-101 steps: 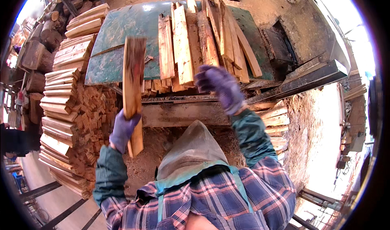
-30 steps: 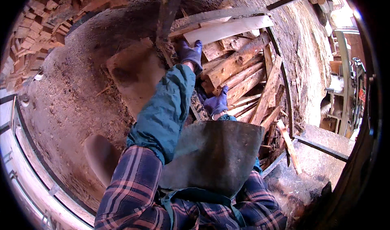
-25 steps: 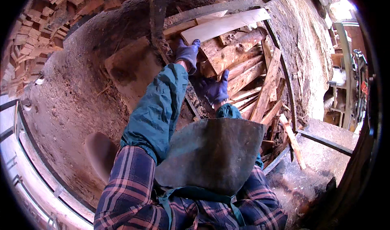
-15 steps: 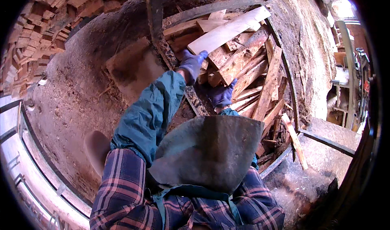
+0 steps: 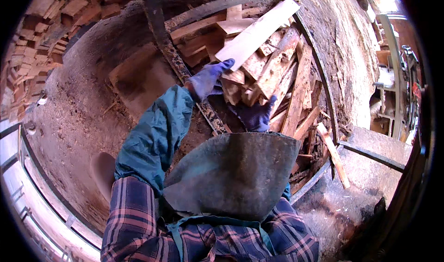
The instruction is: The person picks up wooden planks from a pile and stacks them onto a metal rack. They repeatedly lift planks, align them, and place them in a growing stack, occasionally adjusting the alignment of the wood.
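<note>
left hand grips the pale plank, now lifted higher than half a second ago; right hand rests spread on the scrap-wood pile.

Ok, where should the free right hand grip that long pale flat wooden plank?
Take the long pale flat wooden plank at its raised far half, from the right edge. The left hand has its near end, and the plank slants clear above the woodpile.

stacked offcuts — dusty ground, boot
</note>
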The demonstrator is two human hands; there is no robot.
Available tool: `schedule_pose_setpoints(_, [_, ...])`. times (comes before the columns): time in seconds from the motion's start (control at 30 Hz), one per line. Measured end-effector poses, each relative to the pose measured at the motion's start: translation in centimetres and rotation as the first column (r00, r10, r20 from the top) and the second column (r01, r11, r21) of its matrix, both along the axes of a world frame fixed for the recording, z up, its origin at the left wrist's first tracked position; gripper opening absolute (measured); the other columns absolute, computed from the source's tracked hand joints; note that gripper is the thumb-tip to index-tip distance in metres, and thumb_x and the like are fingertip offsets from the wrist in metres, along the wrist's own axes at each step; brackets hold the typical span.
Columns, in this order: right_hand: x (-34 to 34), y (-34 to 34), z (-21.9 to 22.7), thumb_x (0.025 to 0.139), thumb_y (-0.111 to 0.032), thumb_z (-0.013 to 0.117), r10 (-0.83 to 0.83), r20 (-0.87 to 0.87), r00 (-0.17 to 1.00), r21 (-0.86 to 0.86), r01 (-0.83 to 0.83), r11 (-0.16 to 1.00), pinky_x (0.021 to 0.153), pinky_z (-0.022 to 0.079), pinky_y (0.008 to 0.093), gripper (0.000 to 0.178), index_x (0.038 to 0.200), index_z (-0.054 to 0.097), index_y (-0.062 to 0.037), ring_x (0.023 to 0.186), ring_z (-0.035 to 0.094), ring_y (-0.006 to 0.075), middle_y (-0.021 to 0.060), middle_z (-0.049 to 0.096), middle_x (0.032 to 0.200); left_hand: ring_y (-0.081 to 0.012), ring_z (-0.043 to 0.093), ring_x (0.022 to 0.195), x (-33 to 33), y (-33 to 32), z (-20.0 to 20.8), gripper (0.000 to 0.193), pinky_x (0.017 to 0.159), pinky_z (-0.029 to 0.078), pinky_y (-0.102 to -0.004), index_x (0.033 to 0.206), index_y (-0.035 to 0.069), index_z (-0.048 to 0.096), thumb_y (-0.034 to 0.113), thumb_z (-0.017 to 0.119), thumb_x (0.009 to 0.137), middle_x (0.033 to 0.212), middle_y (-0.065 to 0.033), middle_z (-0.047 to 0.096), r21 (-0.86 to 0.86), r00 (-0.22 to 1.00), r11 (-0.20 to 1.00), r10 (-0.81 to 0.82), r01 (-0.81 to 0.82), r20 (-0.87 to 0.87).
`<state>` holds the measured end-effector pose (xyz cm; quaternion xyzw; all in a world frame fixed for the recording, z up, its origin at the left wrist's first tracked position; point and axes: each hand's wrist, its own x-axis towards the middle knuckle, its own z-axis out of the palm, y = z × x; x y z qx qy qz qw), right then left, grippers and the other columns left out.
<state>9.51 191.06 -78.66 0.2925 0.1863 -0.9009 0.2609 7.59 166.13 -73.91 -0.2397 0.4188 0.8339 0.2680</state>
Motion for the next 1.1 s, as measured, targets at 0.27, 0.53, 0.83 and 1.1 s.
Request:
schedule_pose_setpoints(0.27, [0.1, 2.8, -1.2, 0.080, -0.066, 0.062, -0.117, 0.006, 0.993, 0.153, 0.114, 0.982, 0.106, 0.035, 0.0588, 0.067, 0.129, 0.055, -0.0209, 0.125, 0.049, 0.0357, 0.0099, 0.057, 0.131, -0.0200, 0.041, 0.135, -1.0, 6.0, -7.8, 0.064, 0.116, 0.029, -0.0295, 0.141, 0.000, 0.044, 0.034, 0.066, 0.091, 0.144, -0.0067, 0.049, -0.002, 0.899, 0.991, 0.118, -0.131, -0.421])
schedule_pose_setpoints(0.53, [2.0, -0.1, 4.5, 0.087, -0.059, 0.055, 0.078, 0.155, 0.985, 0.306, -0.123, 0.944, 0.103, 0.037, 0.0629, 0.059, 0.127, 0.058, -0.0166, 0.121, 0.054, 0.0358, 0.0123, 0.061, 0.127, -0.0190, 0.059, 0.104, 1.7, 5.2, -4.0, 0.054, 0.096, 0.044, -0.0320, 0.127, -0.003, 0.059, 0.041, 0.061, 0.095, 0.117, -0.0077, 0.066, 0.018, 0.909, 0.975, 0.212, -0.220, -0.360])
schedule_pose_setpoints(0.83, [14.9, -10.4, 13.5, 0.089, -0.051, 0.060, 0.065, 0.042, 0.997, 0.484, -0.077, 0.872, 0.091, 0.050, 0.0516, 0.058, 0.134, 0.055, -0.0154, 0.111, 0.059, 0.0295, 0.0109, 0.063, 0.119, -0.0158, 0.061, 0.104, 17.3, -9.9, 8.8, 0.044, 0.088, 0.054, -0.0315, 0.128, 0.001, 0.057, 0.031, 0.060, 0.096, 0.119, -0.0052, 0.063, 0.175, 0.999, 0.983, 0.049, -0.049, 0.004])
schedule_pose_setpoints(1.1, [15.6, -10.1, 11.2, 0.088, -0.051, 0.063, 0.127, 0.078, 0.989, 0.590, -0.149, 0.794, 0.089, 0.052, 0.0462, 0.058, 0.135, 0.054, -0.0177, 0.112, 0.059, 0.0247, 0.0059, 0.060, 0.124, -0.0213, 0.063, 0.112, 23.1, -10.9, 7.9, 0.054, 0.098, 0.052, -0.0392, 0.138, 0.007, 0.048, 0.040, 0.059, 0.096, 0.128, -0.0093, 0.061, 0.334, 0.980, 0.924, -0.197, 0.186, -0.002])
